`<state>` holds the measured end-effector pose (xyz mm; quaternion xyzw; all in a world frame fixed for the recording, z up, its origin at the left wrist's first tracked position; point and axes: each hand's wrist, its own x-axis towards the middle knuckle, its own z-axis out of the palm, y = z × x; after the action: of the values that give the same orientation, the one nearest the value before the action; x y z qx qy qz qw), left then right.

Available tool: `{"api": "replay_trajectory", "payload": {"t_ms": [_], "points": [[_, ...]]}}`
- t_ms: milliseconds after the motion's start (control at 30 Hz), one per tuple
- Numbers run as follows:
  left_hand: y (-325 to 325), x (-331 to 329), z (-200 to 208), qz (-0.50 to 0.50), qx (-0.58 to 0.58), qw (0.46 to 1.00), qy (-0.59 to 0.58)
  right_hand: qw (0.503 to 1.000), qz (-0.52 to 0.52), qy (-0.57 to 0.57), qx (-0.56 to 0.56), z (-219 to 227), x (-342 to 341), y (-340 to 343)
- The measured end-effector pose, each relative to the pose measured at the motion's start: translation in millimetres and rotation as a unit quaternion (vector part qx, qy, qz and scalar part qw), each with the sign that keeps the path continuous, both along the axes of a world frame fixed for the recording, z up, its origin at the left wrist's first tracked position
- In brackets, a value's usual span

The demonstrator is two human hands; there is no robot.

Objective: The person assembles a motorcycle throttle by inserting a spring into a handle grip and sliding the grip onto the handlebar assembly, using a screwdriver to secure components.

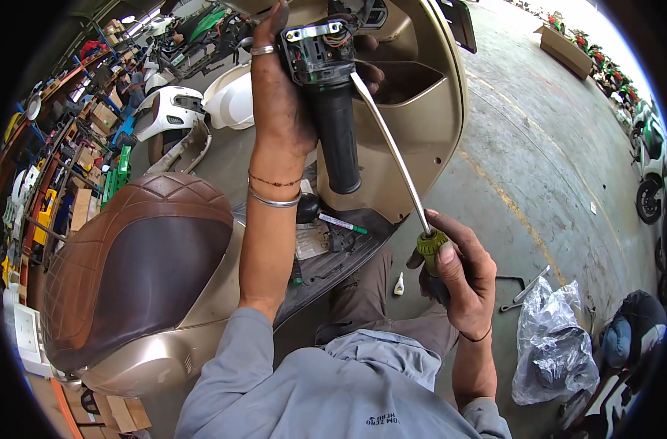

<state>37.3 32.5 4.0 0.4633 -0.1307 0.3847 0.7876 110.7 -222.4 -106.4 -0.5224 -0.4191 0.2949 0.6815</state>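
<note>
My left hand [278, 102] reaches up and closes round the opened handlebar switch housing [319, 58], its fingertips showing on the far side. Wires and a metal bracket are visible inside the housing. Below it hangs the black rubber handlebar grip [337, 143], beside my left palm. Low on the right, my right hand [467, 274] grips a screwdriver [396, 157] by its green and black handle. The long shaft slants up and left, and its tip meets the lower right edge of the housing. The gold scooter front panel [414, 139] stands behind.
A brown quilted scooter seat [128, 271] is at my left. On the black footboard [363, 241] lies a marker pen [342, 223]. A small glue-like bottle [399, 284], hand tools [525, 289] and a clear plastic bag [553, 344] are on the floor. Crowded shelves line the far left.
</note>
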Motion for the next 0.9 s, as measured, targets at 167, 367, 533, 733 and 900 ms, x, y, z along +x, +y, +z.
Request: {"api": "replay_trajectory", "payload": {"t_ms": [167,367,533,733,900], "points": [[2.9,-0.8,-0.4,-0.004,0.015,1.0,-0.009,1.0,0.001,0.011,0.01,6.5,-1.4,-1.2],[5.1,-2.5,1.7,-0.008,0.042,0.999,0.005,0.999,0.037,0.011,-0.032,24.9,12.9,-12.4],[7.3,-11.4,5.4,0.031,0.019,0.999,-0.001,0.996,0.043,-0.036,-0.065,57.2,23.6,-17.8],[8.6,-15.9,6.6,0.012,-0.016,0.998,0.064,0.991,0.068,-0.049,-0.109,87.7,36.0,-22.9],[11.2,-19.0,9.6,0.02,-0.016,0.997,0.074,0.984,0.083,-0.058,-0.148,95.5,49.2,-22.1]]}}
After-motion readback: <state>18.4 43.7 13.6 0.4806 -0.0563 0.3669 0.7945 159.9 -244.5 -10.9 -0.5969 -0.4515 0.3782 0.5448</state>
